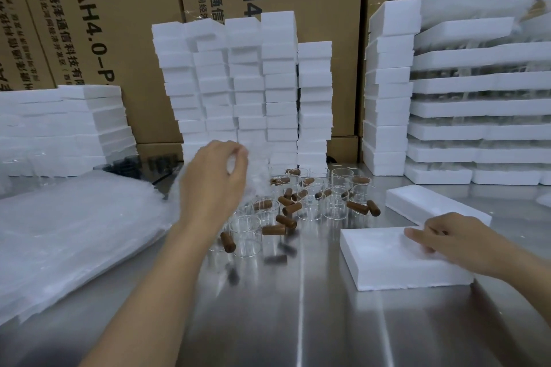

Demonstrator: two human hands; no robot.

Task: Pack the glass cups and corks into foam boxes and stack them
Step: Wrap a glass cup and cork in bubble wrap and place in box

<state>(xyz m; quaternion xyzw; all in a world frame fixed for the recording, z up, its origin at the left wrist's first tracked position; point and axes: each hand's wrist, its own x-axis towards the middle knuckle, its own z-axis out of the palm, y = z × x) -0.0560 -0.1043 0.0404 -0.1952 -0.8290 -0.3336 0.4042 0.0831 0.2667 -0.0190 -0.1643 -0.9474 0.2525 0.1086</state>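
The steel table (298,322) carries a flat foam box (387,262). The right hand (450,243) rests on the box's right part, fingers loosely spread and gripping nothing. Left of the foam box stand the glass cups (246,231), upright, with brown corks (285,221) lying among and inside them. Further left of the box, the left hand (214,185) pinches a blurred translucent sheet (258,180). Just behind the box lies a second foam slab (429,205), and beyond that stand foam stacks (280,83) and cartons (125,24).
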